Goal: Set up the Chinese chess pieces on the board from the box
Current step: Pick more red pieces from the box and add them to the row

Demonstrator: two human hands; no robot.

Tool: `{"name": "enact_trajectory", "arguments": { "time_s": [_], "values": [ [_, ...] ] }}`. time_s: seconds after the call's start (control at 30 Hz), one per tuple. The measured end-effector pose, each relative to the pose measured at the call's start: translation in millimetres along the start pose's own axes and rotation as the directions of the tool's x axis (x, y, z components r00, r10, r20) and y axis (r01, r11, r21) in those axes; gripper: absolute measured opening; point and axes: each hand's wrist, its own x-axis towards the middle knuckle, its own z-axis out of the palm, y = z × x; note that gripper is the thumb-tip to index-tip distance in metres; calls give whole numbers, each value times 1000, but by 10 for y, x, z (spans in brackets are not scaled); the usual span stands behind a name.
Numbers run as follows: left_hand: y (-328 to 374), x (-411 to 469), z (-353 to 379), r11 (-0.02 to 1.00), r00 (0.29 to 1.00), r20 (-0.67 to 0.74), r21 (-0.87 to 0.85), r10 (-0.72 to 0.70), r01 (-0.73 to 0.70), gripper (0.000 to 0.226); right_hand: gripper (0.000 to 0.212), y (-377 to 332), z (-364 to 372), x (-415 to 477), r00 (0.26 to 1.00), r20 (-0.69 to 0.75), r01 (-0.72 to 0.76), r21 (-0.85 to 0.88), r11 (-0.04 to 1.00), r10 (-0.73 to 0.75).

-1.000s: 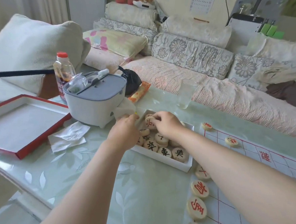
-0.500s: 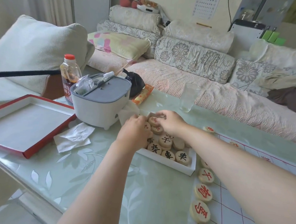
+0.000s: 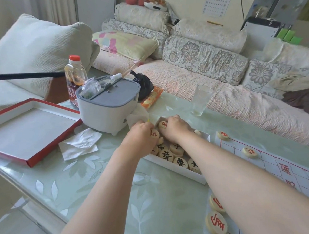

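A shallow white box on the glass table holds several round wooden chess pieces with black characters. Both hands are in the box's far left corner. My left hand grips a red-marked piece. My right hand has its fingers closed over another red-marked piece. The paper board with red lines lies to the right. Red pieces stand on it: two at the far edge, and three along the near left edge, partly hidden by my right forearm.
A grey-lidded white container stands just left of the box, with a crumpled tissue before it. The red-edged box lid lies at the far left. A sauce bottle, a black bag and a glass stand behind.
Both hands stayed in the box's far corner. The left hand now shows a red piece in its fingers, and the right hand has closed on another red piece.
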Motion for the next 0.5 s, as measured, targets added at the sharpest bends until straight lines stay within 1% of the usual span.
{"name": "enact_trajectory", "arguments": {
  "time_s": [0.1, 0.17, 0.23, 0.3, 0.4, 0.5],
  "values": [
    [11, 3, -23, 1000, 1000, -1, -10, 10, -10, 39, 57, 41, -40, -44, 1000, -7, -11, 98, 995, 11],
    [25, 6, -33, 1000, 1000, 8, 1, 17, -17, 43, 58, 109, -111, -120, 1000, -14, -2, 182, 983, 4],
    [108, -7, -22, 1000, 999, 19, 1, 30, -30, 49, 57, 250, -215, -242, 999, -32, 30, 233, 972, -24],
    [250, -35, 15, 998, 998, 21, -12, 65, -65, 48, 54, 453, -333, -388, 997, -53, 61, 268, 961, -48],
    [509, -87, 115, 991, 991, 22, -19, 135, -134, 35, 52, 864, -502, -616, 997, -70, 46, 263, 964, -29],
    [777, -135, 244, 986, 985, 50, -47, 164, -162, 38, 57, 1353, -650, -809, 995, -71, -50, 218, 975, 67]
  ]
}}
